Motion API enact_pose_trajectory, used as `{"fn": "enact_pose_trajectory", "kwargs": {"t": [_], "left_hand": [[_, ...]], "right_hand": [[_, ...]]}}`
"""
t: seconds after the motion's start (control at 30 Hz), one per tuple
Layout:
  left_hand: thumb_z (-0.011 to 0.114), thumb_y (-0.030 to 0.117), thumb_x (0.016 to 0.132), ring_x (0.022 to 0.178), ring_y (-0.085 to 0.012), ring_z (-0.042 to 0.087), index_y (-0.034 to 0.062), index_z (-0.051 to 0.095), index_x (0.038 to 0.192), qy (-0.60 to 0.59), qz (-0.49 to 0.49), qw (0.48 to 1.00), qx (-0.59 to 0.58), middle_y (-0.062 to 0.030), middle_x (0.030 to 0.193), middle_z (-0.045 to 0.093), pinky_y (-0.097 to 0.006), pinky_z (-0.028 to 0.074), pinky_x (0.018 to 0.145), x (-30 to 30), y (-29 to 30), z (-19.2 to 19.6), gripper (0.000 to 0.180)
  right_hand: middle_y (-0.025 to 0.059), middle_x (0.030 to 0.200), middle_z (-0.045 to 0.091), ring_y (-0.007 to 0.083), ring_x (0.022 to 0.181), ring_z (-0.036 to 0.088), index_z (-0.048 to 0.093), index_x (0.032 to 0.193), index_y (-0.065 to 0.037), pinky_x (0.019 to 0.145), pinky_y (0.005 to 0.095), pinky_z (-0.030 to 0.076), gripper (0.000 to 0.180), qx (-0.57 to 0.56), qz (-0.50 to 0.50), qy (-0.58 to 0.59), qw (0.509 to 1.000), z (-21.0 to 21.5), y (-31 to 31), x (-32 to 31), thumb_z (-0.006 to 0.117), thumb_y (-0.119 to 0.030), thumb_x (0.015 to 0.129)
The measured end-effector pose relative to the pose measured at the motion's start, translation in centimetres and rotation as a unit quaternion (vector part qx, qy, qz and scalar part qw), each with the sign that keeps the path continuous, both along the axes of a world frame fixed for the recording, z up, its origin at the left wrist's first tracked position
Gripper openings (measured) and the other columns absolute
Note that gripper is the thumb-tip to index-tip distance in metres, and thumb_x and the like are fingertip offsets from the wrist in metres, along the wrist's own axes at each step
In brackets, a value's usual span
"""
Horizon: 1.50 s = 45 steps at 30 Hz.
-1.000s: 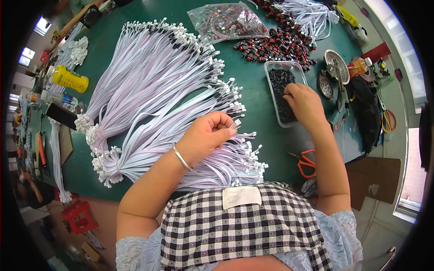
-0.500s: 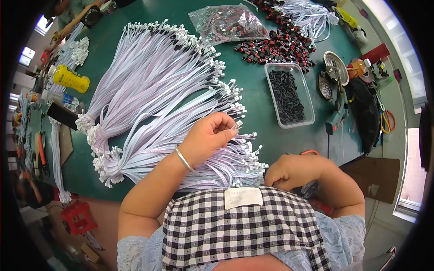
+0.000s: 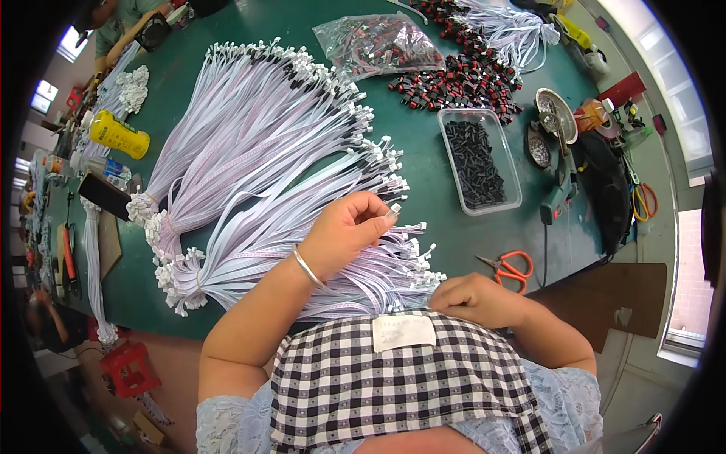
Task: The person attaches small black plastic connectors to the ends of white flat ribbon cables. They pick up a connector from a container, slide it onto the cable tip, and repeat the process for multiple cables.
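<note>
Flat white ribbon cables (image 3: 249, 144) with small white plugs on their ends fan across the green table in front of me. My left hand (image 3: 352, 229) lies over the nearer cables, its thumb and forefinger pinching one cable end whose white plug (image 3: 394, 209) pokes out past the fingertips. Low at the table's near edge, beside the lowest plugs, my right hand (image 3: 476, 300) is closed with its fingers curled under. Whatever is in those fingers, if anything, is hidden. Orange-handled scissors (image 3: 510, 271) lie just beyond the right hand.
A clear plastic box (image 3: 517, 198) of black tubes stands right of the cables. Behind it are a heap of black-and-red connectors (image 3: 461, 91) and a clear bag (image 3: 378, 45). Metal dishes (image 3: 556, 113) and tools line the right side. A yellow bottle (image 3: 119, 134) stands left.
My right hand has moved left along the table's near edge toward the cable ends, uncovering the orange-handled scissors. My left hand keeps its pinch in nearly the same place.
</note>
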<state>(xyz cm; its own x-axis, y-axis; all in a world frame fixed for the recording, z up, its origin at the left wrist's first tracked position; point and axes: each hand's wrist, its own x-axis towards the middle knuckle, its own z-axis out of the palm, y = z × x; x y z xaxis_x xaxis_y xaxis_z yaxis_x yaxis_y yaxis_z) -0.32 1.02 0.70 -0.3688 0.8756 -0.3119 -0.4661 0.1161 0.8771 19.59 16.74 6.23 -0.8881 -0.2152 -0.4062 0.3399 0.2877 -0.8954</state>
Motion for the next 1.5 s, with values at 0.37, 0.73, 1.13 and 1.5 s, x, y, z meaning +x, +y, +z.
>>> {"fn": "enact_pose_trajectory", "kwargs": {"t": [0.37,0.73,1.13,1.5], "left_hand": [[0.068,0.008,0.082,0.059,-0.0037,0.050,0.0043,0.059,0.090,-0.016,0.001,1.000,-0.016,0.0017,0.075,0.059,-0.016,0.040,0.054,-0.2,-0.2,0.1,0.012],[0.065,0.010,0.084,0.059,-0.0011,0.045,0.0053,0.060,0.092,-0.060,0.010,0.998,0.010,0.0036,0.074,0.057,-0.015,0.036,0.053,-0.4,-0.3,0.2,0.010],[0.062,0.010,0.087,0.062,-0.0012,0.044,0.0055,0.060,0.093,-0.047,0.005,0.999,0.004,0.0059,0.078,0.054,-0.016,0.037,0.056,0.1,0.0,0.5,0.008],[0.064,0.009,0.087,0.061,-0.0053,0.049,0.0061,0.056,0.088,-0.076,0.046,0.996,0.025,0.0006,0.080,0.058,-0.019,0.042,0.055,-0.1,-0.3,0.1,0.009]], "right_hand": [[0.0091,0.087,0.066,0.0175,0.081,0.063,0.068,0.096,-0.001,0.075,0.0291,0.050,0.017,0.088,-0.051,-0.028,0.994,1.7,0.3,-0.9,0.063,-0.001,0.080],[0.0044,0.087,0.063,0.0089,0.081,0.059,0.060,0.094,0.001,0.070,0.0231,0.047,0.012,-0.091,-0.324,0.074,0.939,-1.1,-0.5,-5.2,0.060,0.004,0.083],[0.0065,0.095,0.061,0.0124,0.092,0.061,0.059,0.095,0.002,0.081,0.0254,0.049,0.012,-0.117,-0.322,0.197,0.918,-1.2,-1.7,-9.9,0.053,0.007,0.086],[0.0115,0.091,0.062,0.0193,0.087,0.066,0.061,0.090,0.002,0.075,0.0265,0.053,0.016,0.036,-0.335,0.309,0.889,-2.7,-2.0,-7.2,0.057,0.013,0.079]]}}
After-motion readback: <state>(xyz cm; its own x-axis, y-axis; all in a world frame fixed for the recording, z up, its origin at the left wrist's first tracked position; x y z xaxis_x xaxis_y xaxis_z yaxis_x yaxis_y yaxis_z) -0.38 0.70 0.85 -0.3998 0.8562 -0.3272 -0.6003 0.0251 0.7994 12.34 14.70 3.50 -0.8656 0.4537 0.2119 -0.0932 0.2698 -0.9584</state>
